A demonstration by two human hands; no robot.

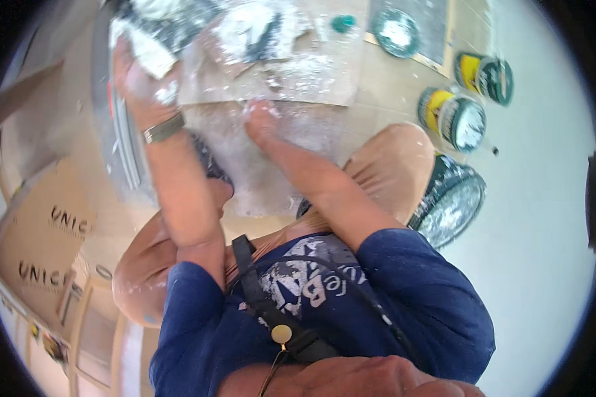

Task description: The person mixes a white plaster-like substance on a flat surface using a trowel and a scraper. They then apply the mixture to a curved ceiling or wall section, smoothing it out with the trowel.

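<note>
Sheet [338,86], upper centre, lies flat, probably steadied by the right hand [263,119]; finger closure, likewise on the left hand [146,96], I cannot tell.

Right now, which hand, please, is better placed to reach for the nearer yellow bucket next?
Probably the right hand: it is closer to the bucket, on that side. The left hand is farther across, with a white-coated piece at its fingers. Whether the right one is free, I cannot tell.

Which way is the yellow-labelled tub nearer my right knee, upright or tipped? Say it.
Upright, by the look of it: the tub turns its round, white top toward the camera, with its labelled side visible below.
</note>
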